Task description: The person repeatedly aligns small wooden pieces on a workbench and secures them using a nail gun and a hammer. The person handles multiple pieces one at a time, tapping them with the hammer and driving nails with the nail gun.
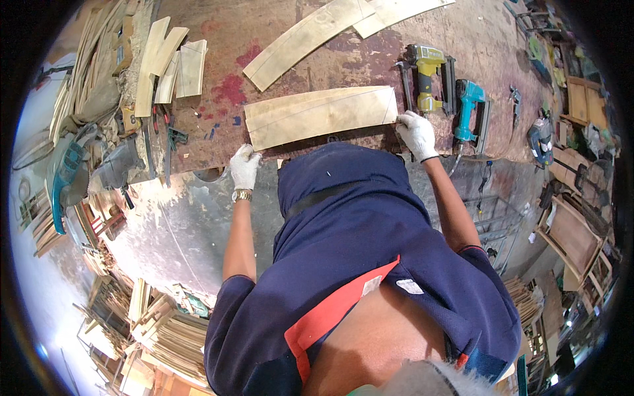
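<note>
A pale wooden board with a curved outline lies along the near edge of the workbench. A second curved edge shows at its top, as if another piece lies beneath. Thin pencil lines cross its face. My left hand, in a white glove, has its fingers curled at the board's lower left corner. At the lower right corner, the gloved fingers of my right hand pinch the board's end. Farther back, another curved board overlaps a similar curved piece.
A yellow-and-black nail gun and a teal nail gun lie right of the board. Several short wood pieces sit at the left. A teal power saw stands at the far left. Wood stacks fill the lower left.
</note>
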Demonstrator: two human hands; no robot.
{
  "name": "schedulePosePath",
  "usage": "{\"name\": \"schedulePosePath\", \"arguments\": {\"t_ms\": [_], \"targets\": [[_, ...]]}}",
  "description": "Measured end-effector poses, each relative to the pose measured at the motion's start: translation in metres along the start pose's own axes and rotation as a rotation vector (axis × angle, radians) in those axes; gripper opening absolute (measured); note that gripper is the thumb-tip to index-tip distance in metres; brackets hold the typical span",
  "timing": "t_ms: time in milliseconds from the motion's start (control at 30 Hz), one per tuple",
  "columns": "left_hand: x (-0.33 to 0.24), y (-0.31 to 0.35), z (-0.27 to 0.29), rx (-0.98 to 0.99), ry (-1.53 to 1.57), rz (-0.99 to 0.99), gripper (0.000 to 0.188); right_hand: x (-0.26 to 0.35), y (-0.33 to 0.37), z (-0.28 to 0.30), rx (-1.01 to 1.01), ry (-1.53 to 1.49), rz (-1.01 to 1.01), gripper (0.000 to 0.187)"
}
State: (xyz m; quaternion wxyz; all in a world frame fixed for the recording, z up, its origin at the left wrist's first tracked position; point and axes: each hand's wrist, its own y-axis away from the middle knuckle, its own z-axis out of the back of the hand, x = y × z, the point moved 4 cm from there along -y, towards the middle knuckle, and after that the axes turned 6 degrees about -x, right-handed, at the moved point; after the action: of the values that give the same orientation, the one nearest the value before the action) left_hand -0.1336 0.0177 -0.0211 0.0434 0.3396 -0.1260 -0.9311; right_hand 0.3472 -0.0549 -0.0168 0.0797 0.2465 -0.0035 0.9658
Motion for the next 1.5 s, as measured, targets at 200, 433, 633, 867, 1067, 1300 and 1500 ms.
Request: {"name": "schedulePosePath", "arguments": {"t_ms": [200, 433, 633, 867, 1067, 1300, 1500], "targets": [[0.001, -0.008, 0.006, 0.005, -0.114, -0.216, 0.016, -0.013, -0.017, 0.000, 0.160, -0.094, 0.054, 0.015], [0.020, -0.006, 0.001, 0.017, -0.384, -0.368, 0.026, -0.004, -0.004, -0.004, 0.099, 0.106, 0.103, 0.017], [0.036, -0.010, -0.003, 0.066, -0.450, -0.384, 0.028, -0.010, 0.000, -0.008, 0.104, 0.132, 0.126, 0.017], [0.030, -0.013, 0.001, 0.070, -0.458, -0.447, 0.028, -0.018, -0.005, -0.011, 0.142, 0.064, 0.144, 0.017], [0.022, -0.015, 0.004, 0.134, -0.446, -0.403, 0.026, -0.017, -0.009, -0.007, 0.160, 0.032, 0.142, 0.016], [0.004, -0.015, 0.012, 0.152, -0.281, -0.234, 0.027, 0.001, -0.019, 0.019, 0.211, -0.015, 0.062, 0.020], [0.016, -0.022, 0.000, -0.171, 0.367, 0.073, 0.033, 0.002, -0.033, 0.006, -0.110, -0.200, -0.223, 0.034]]}}
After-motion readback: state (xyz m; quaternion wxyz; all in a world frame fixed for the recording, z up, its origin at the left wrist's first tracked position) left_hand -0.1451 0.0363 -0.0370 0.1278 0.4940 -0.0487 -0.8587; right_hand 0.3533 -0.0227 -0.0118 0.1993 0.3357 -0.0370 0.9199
